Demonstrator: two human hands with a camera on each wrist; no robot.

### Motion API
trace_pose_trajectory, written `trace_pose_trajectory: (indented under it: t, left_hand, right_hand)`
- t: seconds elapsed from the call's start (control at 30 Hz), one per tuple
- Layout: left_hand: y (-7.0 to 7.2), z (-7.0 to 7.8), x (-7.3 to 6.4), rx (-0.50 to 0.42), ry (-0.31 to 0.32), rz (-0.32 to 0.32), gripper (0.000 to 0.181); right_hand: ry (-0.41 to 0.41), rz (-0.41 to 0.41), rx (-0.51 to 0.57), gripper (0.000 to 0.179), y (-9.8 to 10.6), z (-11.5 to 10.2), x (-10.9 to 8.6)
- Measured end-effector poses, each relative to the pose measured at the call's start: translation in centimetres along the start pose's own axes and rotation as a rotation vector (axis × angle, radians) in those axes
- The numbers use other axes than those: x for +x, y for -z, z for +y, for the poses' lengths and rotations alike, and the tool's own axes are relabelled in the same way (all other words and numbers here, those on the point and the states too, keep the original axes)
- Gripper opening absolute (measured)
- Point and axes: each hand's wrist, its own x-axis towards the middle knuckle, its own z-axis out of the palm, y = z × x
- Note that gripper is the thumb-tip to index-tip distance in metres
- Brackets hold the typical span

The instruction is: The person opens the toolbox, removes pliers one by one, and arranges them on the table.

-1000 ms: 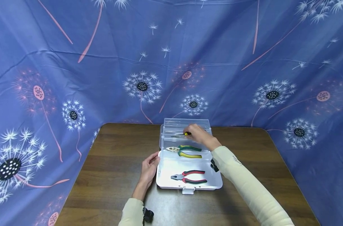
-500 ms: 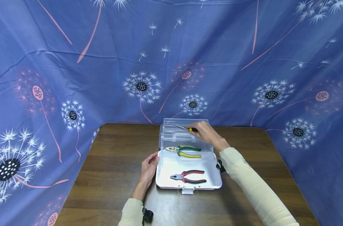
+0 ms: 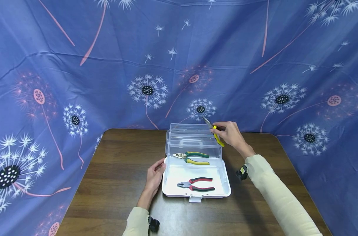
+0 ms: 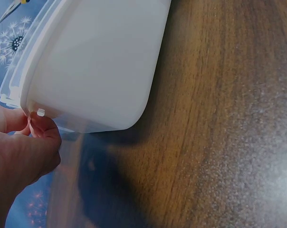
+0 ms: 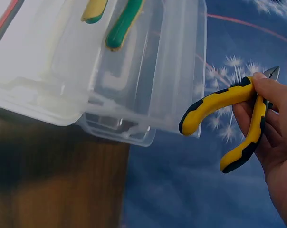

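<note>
My right hand [image 3: 231, 133] pinches yellow-and-black long-nose pliers [image 3: 216, 135] near the pivot, up above the back right of a white toolbox [image 3: 226, 183]. In the right wrist view the handles of these pliers [image 5: 219, 102] spread apart below the thumb. My left hand [image 3: 154, 175] grips the left rim of the toolbox; the left wrist view shows its thumb and fingers pinching the box edge [image 4: 27, 102]. Green-and-yellow pliers [image 3: 197, 154] lie on a clear tray in the box. Red-and-black pliers [image 3: 200, 188] lie in the white bottom, nearer the front.
The box's clear lid and trays [image 3: 193, 131] are folded out toward the back edge of the brown wooden table [image 3: 117, 183]. A white latch [image 3: 195, 199] sticks out at the front. Behind the table hangs a blue cloth [image 3: 237, 82] with dandelion prints.
My right hand has lifted the long-nose pliers out of the clear back tray and carried them right, tilting them tip-up. The left hand stays on the box rim.
</note>
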Motion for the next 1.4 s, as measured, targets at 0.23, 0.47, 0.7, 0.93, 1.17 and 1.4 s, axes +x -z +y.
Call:
trace_pose_trajectory:
  t: [0.23,0.47,0.7,0.93,1.17,1.4]
  left_hand:
    - [0.0,0.0,-0.2,0.000,-0.012,-0.008,0.036]
    - [0.0,0.9,-0.7,-0.002,-0.026,-0.025,0.036]
    - [0.1,0.1,-0.3,-0.009,-0.033,-0.021,0.038]
    - [0.0,0.3,-0.3,-0.012,-0.040,-0.014,0.037]
    - [-0.1,0.6,-0.2,-0.004,-0.019,-0.013,0.034]
    - [0.0,0.2,-0.3,0.003,-0.033,-0.001,0.035]
  right_hand:
    - [-0.182,0.060,0.084,0.044,1.6,2.4,-1.7]
    - [-0.298,0.124,0.276,0.050,2.0,5.0,-3.5]
    - [-0.378,0.208,0.383,0.052,2.0,7.1,-5.9]
    - [-0.407,0.240,0.493,0.050,1.1,9.3,-8.2]
    - [-0.482,0.286,0.562,0.050,-0.7,11.5,-10.5]
    - [-0.531,0.303,0.602,0.040,-2.4,13.5,-12.8]
